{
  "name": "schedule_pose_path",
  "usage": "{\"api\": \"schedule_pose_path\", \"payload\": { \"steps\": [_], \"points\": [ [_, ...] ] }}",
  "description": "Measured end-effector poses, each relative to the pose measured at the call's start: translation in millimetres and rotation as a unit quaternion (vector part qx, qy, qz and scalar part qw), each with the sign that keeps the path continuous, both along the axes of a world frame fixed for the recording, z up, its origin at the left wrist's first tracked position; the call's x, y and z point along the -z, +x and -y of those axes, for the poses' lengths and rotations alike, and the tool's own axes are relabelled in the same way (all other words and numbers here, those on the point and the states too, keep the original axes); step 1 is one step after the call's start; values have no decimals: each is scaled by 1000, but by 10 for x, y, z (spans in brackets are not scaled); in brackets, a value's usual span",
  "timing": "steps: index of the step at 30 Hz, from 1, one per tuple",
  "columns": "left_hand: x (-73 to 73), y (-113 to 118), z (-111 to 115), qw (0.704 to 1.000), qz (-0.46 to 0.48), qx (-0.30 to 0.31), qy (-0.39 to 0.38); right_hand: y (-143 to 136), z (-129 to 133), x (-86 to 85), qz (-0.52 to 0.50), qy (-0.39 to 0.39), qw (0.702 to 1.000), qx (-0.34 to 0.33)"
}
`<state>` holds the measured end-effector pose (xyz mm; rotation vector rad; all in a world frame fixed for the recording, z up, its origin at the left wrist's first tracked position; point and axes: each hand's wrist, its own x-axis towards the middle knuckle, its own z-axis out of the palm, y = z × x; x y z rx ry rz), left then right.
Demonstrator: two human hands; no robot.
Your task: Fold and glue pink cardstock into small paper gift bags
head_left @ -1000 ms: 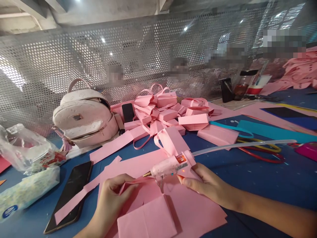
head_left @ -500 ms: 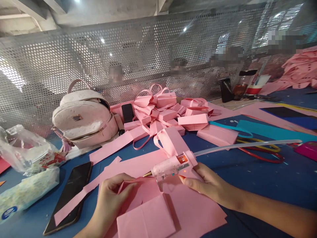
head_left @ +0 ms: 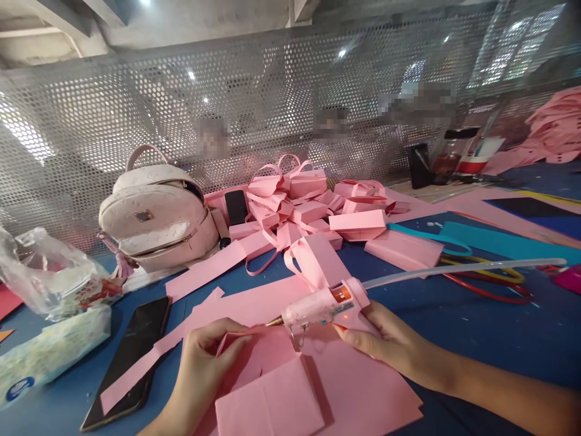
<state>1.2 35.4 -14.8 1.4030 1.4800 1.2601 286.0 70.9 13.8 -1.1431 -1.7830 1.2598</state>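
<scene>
In my right hand [head_left: 385, 342] is a pink hot glue gun [head_left: 308, 307], its metal nozzle pointing left and a long clear glue stick [head_left: 458, 269] trailing from its back. My left hand [head_left: 211, 354] pinches the upper edge of a folded pink paper box [head_left: 270, 396] between thumb and fingers. The nozzle tip is at that edge, just right of my left fingertips; whether it touches the paper I cannot tell. Beneath the box lies a flat pink paper sheet [head_left: 363, 378].
Folded pink paper boxes with looped handles [head_left: 313, 209] are heaped at the back. A pale backpack [head_left: 158, 215], a plastic bag [head_left: 49, 272] and a phone [head_left: 129, 363] with a paper strip across it are on the left. Teal paper [head_left: 503, 242] lies right, before a perforated metal screen [head_left: 272, 103].
The glue gun and my right hand appear slightly further right, with the whole view shifting a little the same way. My left hand keeps its pinch on the paper edge.
</scene>
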Motion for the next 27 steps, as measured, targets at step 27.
{"api": "schedule_pose_path", "payload": {
  "steps": [27],
  "points": [
    [-54, 32, 10, 999, 21, -20, -31, 49, -17, 7, 8, 27, 999, 45]
  ]
}}
